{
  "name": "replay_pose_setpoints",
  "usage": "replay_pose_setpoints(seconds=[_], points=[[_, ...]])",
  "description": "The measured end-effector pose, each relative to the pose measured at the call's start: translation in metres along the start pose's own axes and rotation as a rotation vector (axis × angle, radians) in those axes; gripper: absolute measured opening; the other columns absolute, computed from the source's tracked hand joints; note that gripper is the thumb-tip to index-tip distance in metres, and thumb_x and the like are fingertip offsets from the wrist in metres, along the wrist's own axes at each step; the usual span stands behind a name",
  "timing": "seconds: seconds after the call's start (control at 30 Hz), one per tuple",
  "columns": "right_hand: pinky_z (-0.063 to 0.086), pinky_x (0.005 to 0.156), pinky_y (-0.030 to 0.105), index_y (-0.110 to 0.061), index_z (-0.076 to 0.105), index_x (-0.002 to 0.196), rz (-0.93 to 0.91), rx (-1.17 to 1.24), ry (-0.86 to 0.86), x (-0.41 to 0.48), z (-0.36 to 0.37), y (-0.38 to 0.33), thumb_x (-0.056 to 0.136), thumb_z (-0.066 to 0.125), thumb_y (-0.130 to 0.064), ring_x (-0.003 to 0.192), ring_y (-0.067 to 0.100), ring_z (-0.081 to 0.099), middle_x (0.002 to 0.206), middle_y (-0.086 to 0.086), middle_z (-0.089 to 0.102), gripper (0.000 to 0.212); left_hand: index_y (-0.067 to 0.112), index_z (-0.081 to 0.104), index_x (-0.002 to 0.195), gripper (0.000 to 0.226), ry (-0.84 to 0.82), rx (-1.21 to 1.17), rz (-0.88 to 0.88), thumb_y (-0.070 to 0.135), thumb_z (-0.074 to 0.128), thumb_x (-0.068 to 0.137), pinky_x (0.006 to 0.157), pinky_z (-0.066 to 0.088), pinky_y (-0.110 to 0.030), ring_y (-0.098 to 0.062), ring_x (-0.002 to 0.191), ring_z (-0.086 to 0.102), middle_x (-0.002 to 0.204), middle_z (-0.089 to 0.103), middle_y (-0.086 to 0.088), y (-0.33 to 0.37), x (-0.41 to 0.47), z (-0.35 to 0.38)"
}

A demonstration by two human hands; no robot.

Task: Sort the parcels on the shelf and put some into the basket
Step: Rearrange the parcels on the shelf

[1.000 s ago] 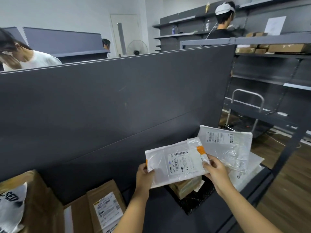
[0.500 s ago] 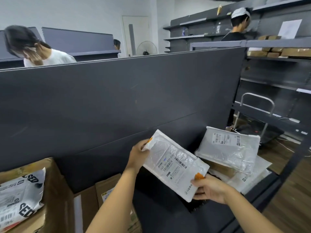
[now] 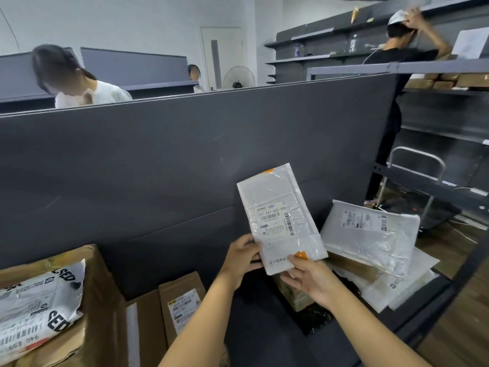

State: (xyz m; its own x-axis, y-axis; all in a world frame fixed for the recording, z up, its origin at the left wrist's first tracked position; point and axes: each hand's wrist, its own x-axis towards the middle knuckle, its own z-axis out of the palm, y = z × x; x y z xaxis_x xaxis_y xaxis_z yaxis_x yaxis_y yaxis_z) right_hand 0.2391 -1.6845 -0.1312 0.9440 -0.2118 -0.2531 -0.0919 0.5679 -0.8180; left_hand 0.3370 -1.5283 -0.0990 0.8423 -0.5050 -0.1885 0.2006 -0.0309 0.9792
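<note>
I hold a white padded mailer (image 3: 280,218) with a barcode label and orange tabs upright in front of the dark shelf back panel (image 3: 158,160). My left hand (image 3: 243,256) grips its lower left edge. My right hand (image 3: 308,278) pinches its bottom edge near the orange tab. To the right, a pile of white plastic parcels (image 3: 370,234) lies on the shelf (image 3: 264,337), over a brown box. No basket is in view.
Cardboard boxes (image 3: 182,303) stand at lower left, one large box (image 3: 100,300) holding a white printed bag (image 3: 34,305). A metal trolley (image 3: 415,181) and more shelving stand at right. People work behind the panel, one at the right shelves.
The mailer has turned from lying slanted to standing upright, label facing me. My left hand slid from its top corner down to the lower left edge; my right hand stayed at the bottom.
</note>
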Motion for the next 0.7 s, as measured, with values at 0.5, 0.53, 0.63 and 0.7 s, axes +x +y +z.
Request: replay_pose_setpoints(seconds=[0.5, 0.53, 0.63, 0.7], points=[[0.056, 0.070, 0.026, -0.028, 0.069, 0.103, -0.300, -0.340, -0.022, -0.014, 0.024, -0.034, 0.084, 0.067, -0.014, 0.097, 0.019, 0.070, 0.109, 0.000, 0.073, 0.023, 0.022, 0.067, 0.113, 0.028, -0.045, 0.140, 0.036, 0.015, 0.043, 0.099, 0.089, 0.055, -0.034, -0.017, 0.103, 0.069, 0.110, 0.073, 0.003, 0.010, -0.014, -0.010], [0.056, 0.069, 0.025, -0.028, 0.069, 0.103, -0.305, -0.349, -0.021, -0.015, 0.025, -0.035, 0.085, 0.067, -0.013, 0.097, 0.019, 0.070, 0.108, 0.000, 0.073, 0.023, 0.021, 0.067, 0.112, 0.028, -0.040, 0.127, 0.040, 0.015, 0.044, 0.099, 0.087, 0.056, -0.032, -0.017, 0.102, 0.069, 0.110, 0.073, 0.002, 0.010, -0.014, -0.011], [0.057, 0.072, 0.031, -0.026, 0.067, 0.107, -0.309, -0.336, 0.039, -0.012, 0.024, -0.035, 0.088, 0.064, -0.013, 0.096, 0.020, 0.070, 0.107, 0.000, 0.073, 0.023, 0.023, 0.068, 0.110, 0.027, -0.023, 0.106, 0.063, 0.015, 0.046, 0.097, 0.082, 0.057, -0.029, -0.018, 0.100, 0.070, 0.107, 0.074, 0.002, 0.009, -0.017, -0.013], [0.058, 0.072, 0.033, -0.022, 0.064, 0.112, -0.289, -0.284, 0.088, -0.008, 0.021, -0.035, 0.090, 0.062, -0.013, 0.096, 0.022, 0.070, 0.107, 0.002, 0.073, 0.024, 0.028, 0.069, 0.110, 0.027, -0.018, 0.088, 0.080, 0.016, 0.049, 0.096, 0.080, 0.057, -0.028, -0.016, 0.099, 0.070, 0.106, 0.074, 0.003, 0.009, -0.019, -0.014]])
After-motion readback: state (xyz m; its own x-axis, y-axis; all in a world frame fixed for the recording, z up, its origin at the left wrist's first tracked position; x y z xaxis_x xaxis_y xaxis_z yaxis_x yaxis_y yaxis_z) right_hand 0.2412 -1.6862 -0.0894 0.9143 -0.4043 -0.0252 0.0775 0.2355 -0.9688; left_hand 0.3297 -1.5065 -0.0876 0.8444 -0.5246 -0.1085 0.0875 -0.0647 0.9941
